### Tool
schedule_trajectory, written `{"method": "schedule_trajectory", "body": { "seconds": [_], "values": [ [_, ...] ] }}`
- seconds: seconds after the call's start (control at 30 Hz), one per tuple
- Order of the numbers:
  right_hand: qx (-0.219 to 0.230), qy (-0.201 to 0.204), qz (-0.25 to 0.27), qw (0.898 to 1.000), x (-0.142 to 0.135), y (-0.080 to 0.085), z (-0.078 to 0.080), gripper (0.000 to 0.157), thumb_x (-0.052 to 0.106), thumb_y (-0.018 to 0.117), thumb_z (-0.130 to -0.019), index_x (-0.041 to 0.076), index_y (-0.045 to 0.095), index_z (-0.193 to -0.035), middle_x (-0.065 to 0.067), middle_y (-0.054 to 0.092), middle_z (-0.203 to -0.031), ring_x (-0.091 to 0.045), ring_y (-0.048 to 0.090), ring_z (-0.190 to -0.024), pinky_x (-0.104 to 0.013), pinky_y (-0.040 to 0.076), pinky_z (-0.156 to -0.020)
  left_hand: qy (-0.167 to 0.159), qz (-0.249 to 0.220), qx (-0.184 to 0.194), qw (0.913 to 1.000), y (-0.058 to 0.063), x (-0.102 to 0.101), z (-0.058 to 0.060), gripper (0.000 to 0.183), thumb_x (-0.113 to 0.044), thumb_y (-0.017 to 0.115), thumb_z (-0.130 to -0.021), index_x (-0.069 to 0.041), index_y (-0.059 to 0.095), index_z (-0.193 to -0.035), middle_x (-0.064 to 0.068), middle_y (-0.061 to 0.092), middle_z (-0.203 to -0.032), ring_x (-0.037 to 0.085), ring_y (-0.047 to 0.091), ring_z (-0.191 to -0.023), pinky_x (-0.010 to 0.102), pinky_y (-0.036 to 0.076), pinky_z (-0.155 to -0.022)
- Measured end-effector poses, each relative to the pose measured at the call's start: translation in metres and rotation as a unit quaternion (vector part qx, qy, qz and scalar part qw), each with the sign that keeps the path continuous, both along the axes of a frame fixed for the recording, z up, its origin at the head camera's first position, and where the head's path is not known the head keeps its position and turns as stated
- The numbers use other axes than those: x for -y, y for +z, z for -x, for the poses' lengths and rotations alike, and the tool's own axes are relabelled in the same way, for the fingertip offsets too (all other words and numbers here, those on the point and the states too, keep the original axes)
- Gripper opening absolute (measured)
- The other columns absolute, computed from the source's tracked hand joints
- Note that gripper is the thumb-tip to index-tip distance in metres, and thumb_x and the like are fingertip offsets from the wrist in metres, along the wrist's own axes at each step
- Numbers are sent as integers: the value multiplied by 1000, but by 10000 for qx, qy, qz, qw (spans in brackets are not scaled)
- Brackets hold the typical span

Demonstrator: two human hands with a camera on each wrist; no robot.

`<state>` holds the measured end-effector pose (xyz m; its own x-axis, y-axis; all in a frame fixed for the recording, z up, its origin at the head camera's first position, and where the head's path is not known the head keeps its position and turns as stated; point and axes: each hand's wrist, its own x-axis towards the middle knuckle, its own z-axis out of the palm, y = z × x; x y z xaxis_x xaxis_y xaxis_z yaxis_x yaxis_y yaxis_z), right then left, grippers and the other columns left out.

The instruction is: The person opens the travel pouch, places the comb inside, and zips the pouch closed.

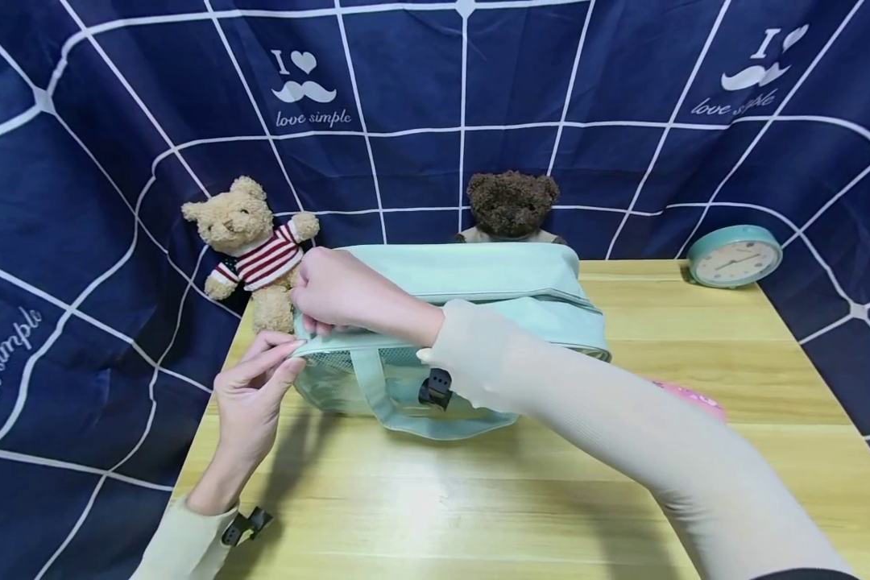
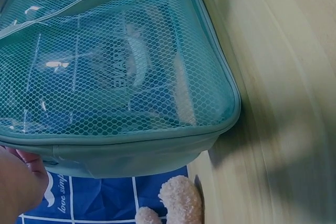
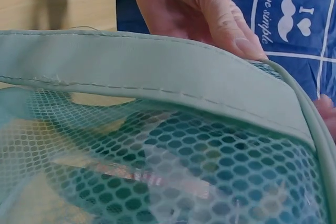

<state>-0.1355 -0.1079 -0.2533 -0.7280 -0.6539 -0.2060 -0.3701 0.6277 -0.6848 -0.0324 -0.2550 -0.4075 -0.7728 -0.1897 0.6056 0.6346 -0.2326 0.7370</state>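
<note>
Right now both my hands are at the near left corner of a mint-green mesh bag (image 1: pixel 471 270), which sits on the desk (image 1: pixel 420 499) in front of me. My left hand (image 1: pixel 250 395) pinches the bag's edge there, thumb on the near side and fingers bent toward the seam. My right hand (image 1: pixel 337 294) reaches across the top, its fingers curled down just above the left; I cannot tell whether they pinch anything, since the knuckles hide the tips. The carry handle (image 1: pixel 442 427) loops down over the mesh front, and through the mesh I see a strip with reddish print (image 3: pixel 152 179), too blurred to name.

Just left of the bag is a tan teddy bear (image 1: pixel 235 225) in a striped sweater (image 1: pixel 268 259), close beside my right hand. Behind the bag, a dark brown teddy bear (image 1: pixel 512 205) shows from the chest up. Far to the right stands a teal round clock (image 1: pixel 738 258), and a pink object (image 1: pixel 692 395) peeks out beyond my right sleeve (image 1: pixel 623 427). Navy grid-patterned cloth (image 1: pixel 413 80) hangs behind everything.
</note>
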Motion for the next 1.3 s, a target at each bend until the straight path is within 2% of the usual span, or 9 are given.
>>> {"method": "schedule_trajectory", "body": {
  "seconds": [0.13,0.33,0.57,0.63,0.73,0.9,1.0,1.13,1.3],
  "values": [
    [-81,79,-99,9999,6,-6,4,48,14,53,-110,9,72,-66,-3,61,-56,-11,45,-43,-25,36,-47,0,-58,-13,10000,0,-1,1,19,24,70,-93,22,73,-111,21,70,-110,24,66,-101,23,55,-84],
    [0,44,-104,9999,9,-10,5,44,19,57,-111,11,71,-69,-2,67,-60,-10,47,-44,-24,36,-49,39,-74,-12,10000,0,-1,1,18,24,69,-93,25,72,-111,19,71,-108,23,66,-100,23,55,-83],
    [546,-60,474,9974,0,-7,-4,18,24,62,-113,12,73,-105,-2,68,-65,-9,46,-45,-23,34,-46,-2,-188,24,9998,0,-1,1,20,27,67,-93,26,70,-112,19,70,-108,23,66,-100,23,55,-85],
    [650,-122,604,9960,-3,-5,-6,16,23,61,-114,13,73,-113,-2,67,-64,-10,46,-45,-23,34,-46,-36,-182,14,9998,1,-1,1,20,27,66,-92,26,70,-112,19,70,-108,22,66,-98,23,55,-84],
    [598,-174,712,9955,-8,-2,-8,17,24,61,-114,15,74,-120,-2,69,-66,-11,51,-48,-23,39,-49,-59,-77,-26,9999,1,0,0,18,26,67,-93,27,70,-111,20,69,-108,22,65,-98,23,54,-82],
    [458,-177,922,9945,-24,3,-9,19,26,61,-114,14,73,-123,-4,72,-74,-15,64,-58,-26,51,-59,179,320,-163,9992,7,3,3,12,15,65,-101,23,72,-105,18,70,-105,23,62,-98,22,50,-79],
    [476,-259,1159,9918,-38,6,-10,20,26,60,-114,13,72,-124,-5,72,-77,-19,67,-62,-28,52,-62,315,327,-177,9988,13,4,8,11,16,63,-101,24,71,-104,18,71,-103,24,63,-96,24,50,-80],
    [387,-427,1510,9869,-57,9,-12,19,22,60,-113,12,72,-124,-7,72,-80,-23,69,-66,-30,50,-61,383,164,57,9991,23,5,15,19,20,63,-97,25,65,-115,17,70,-105,22,64,-98,27,51,-87],
    [186,-592,1943,9790,-82,10,-13,17,18,60,-112,11,74,-121,-7,71,-78,-26,67,-65,-31,46,-60,282,551,854,9944,36,7,22,31,19,64,-97,18,66,-128,19,61,-126,25,59,-117,29,50,-98]
  ]
}}
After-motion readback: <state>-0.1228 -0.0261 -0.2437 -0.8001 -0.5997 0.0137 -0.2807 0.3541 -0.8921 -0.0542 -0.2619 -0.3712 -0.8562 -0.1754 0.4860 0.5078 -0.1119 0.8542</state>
